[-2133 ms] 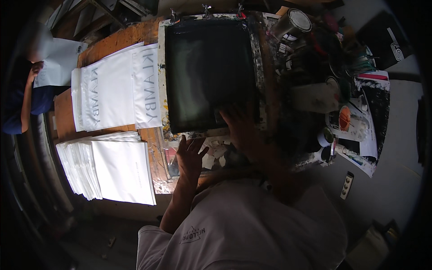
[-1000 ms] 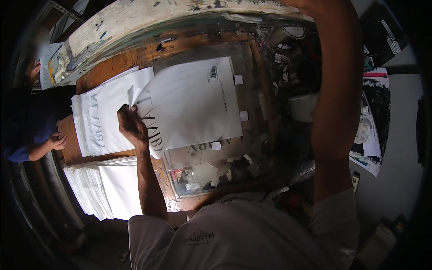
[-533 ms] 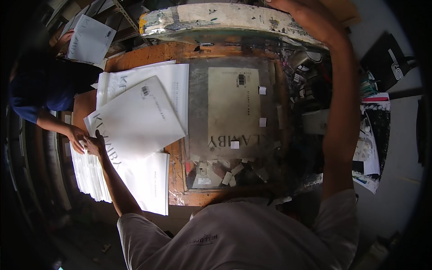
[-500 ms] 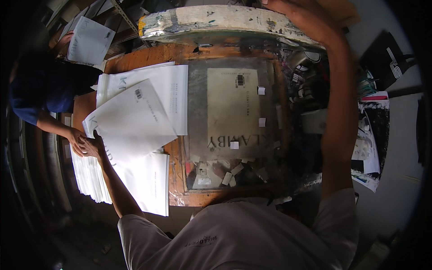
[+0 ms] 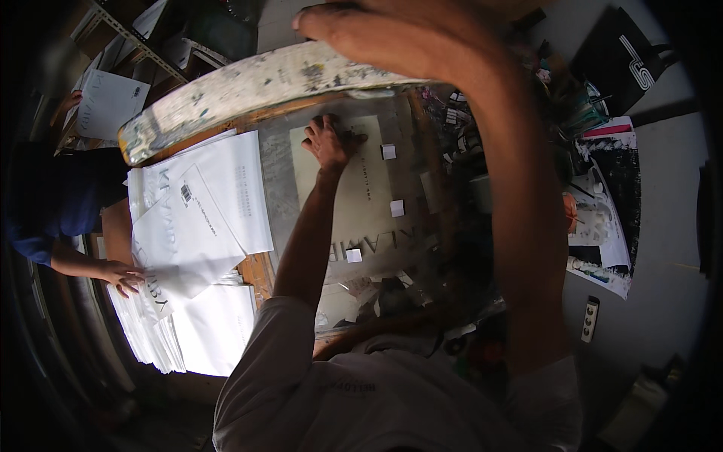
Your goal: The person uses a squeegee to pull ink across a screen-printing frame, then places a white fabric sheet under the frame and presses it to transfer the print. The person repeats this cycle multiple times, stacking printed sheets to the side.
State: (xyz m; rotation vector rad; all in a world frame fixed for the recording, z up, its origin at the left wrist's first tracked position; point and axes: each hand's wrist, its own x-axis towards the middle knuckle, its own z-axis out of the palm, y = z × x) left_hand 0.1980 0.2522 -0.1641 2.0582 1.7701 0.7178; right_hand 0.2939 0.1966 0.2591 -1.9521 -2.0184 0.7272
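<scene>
My right hand [image 5: 407, 41] is closed over a thick, paint-stained wooden frame [image 5: 260, 79], holding it raised across the far side of the table. Below it lies a grey board [image 5: 279, 181] bearing a pale yellowish sheet [image 5: 343, 200] with dark print. My left hand [image 5: 328, 143] rests on the far part of that sheet, fingers apart and slightly bent. Small white tabs [image 5: 397, 208] sit along the sheet's right side and near edge. Left of the board, white printed sheets [image 5: 188, 226] overlap in a loose pile.
At the left, a co-worker's hand [image 5: 120, 276] touches the white pile, while their other hand holds a white printed sheet [image 5: 113, 104]. Torn scraps [image 5: 361, 290] lie at the board's near end. Cluttered containers stand right of the table; a power strip [image 5: 590, 319] lies further right.
My left hand has left the white sheet beside the co-worker's hand and moved right onto the yellowish sheet. That white sheet now lies lower on the pile. My right hand still holds the frame.
</scene>
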